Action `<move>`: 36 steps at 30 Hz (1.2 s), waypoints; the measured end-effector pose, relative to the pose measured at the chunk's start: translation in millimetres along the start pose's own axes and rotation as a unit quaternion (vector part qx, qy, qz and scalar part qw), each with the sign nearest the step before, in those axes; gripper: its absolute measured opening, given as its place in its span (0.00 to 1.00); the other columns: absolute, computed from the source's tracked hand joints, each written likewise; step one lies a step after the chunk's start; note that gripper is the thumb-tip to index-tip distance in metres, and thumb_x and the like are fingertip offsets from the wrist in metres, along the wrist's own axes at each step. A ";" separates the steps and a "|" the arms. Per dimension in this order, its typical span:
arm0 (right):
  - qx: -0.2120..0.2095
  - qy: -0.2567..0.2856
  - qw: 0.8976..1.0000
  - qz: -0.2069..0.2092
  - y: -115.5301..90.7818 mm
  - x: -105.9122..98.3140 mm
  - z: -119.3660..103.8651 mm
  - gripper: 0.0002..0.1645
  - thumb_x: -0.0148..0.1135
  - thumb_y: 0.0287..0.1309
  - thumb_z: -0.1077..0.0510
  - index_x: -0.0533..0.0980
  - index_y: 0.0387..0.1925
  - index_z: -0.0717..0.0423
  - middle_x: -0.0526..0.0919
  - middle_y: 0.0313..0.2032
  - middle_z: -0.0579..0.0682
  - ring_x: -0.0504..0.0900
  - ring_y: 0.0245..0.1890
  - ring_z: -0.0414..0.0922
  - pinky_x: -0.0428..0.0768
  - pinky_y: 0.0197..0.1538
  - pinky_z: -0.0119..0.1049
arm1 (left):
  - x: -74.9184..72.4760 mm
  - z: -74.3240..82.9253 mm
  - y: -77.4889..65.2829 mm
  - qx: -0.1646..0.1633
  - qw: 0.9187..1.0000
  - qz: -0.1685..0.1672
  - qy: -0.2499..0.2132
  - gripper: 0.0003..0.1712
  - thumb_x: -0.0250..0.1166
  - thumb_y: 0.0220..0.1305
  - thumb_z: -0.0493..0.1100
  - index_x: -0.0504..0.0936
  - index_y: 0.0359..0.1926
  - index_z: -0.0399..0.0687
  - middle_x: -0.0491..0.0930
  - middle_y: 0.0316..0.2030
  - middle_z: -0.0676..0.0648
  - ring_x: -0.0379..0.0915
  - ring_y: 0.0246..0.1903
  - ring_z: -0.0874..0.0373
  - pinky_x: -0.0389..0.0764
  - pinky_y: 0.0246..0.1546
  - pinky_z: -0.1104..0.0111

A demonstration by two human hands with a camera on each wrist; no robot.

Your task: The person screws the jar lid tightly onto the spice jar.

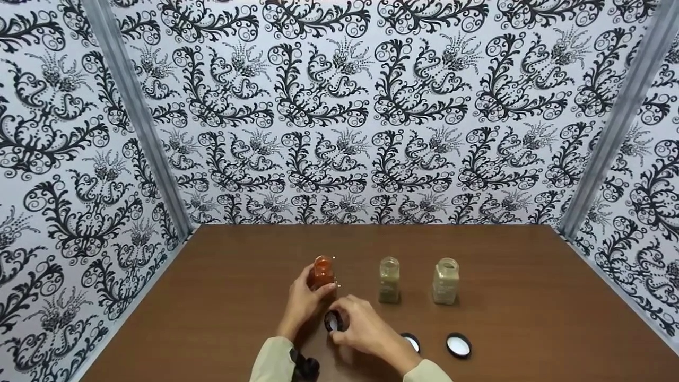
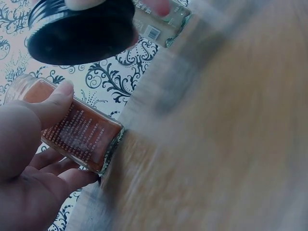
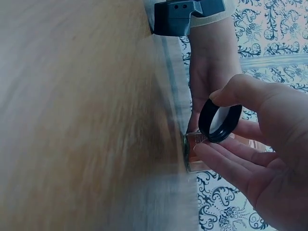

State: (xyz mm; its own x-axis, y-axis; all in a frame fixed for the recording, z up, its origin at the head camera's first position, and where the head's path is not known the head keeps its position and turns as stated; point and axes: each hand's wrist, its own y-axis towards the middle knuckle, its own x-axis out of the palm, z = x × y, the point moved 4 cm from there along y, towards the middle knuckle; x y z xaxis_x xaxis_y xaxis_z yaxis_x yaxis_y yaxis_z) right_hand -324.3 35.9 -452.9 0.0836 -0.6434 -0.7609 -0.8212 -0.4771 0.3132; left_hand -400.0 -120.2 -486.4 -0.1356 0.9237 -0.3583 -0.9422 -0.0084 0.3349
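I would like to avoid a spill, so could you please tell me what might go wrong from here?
The orange jar is open in the left hand, so a tilt or slip could spill its contents. The green jar and pale jar also stand open; the right hand might knock one over. The black lid it holds resembles the two lids on the table, so they might get swapped.

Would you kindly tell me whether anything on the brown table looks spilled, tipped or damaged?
Nothing stands out: the orange-filled glass jar in the left hand is upright, as are the green-filled glass jar and pale-filled glass jar; no spill or damage shows.
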 end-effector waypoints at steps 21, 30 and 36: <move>-0.056 0.050 0.991 0.107 20.1 -12.4 -14.2 0.22 0.74 0.46 0.57 0.78 0.45 0.55 0.80 0.40 0.49 0.79 0.37 0.41 0.80 0.42 0.30 | -0.8 -0.7 -0.4 0.035 0.999 0.004 0.014 0.30 0.69 0.61 0.32 0.71 0.64 0.31 0.81 0.53 0.30 0.79 0.54 0.37 0.80 0.54 0.52; -0.075 0.060 0.985 0.145 27.7 -16.2 -19.6 0.24 0.73 0.51 0.56 0.80 0.51 0.58 0.81 0.43 0.52 0.80 0.40 0.43 0.80 0.44 0.32 | -1.8 1.9 -1.9 0.057 0.997 0.013 0.042 0.31 0.67 0.57 0.29 0.72 0.62 0.31 0.82 0.52 0.30 0.79 0.54 0.36 0.78 0.56 0.47; -0.074 0.089 0.978 0.172 36.0 -15.9 -22.7 0.24 0.71 0.53 0.56 0.80 0.53 0.57 0.83 0.45 0.54 0.84 0.45 0.51 0.83 0.51 0.43 | -2.2 0.4 -2.6 0.048 0.998 0.009 0.040 0.34 0.73 0.59 0.42 0.72 0.63 0.34 0.82 0.54 0.32 0.78 0.55 0.37 0.76 0.58 0.46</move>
State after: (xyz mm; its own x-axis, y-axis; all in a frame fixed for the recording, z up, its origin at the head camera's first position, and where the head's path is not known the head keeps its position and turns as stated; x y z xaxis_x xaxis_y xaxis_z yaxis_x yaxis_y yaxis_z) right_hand -342.4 15.4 -416.7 -0.0755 -0.8691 -0.4888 -0.7281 -0.2869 0.6226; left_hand -397.1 -122.1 -486.0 -0.1794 0.8900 -0.4192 -0.9062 0.0163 0.4225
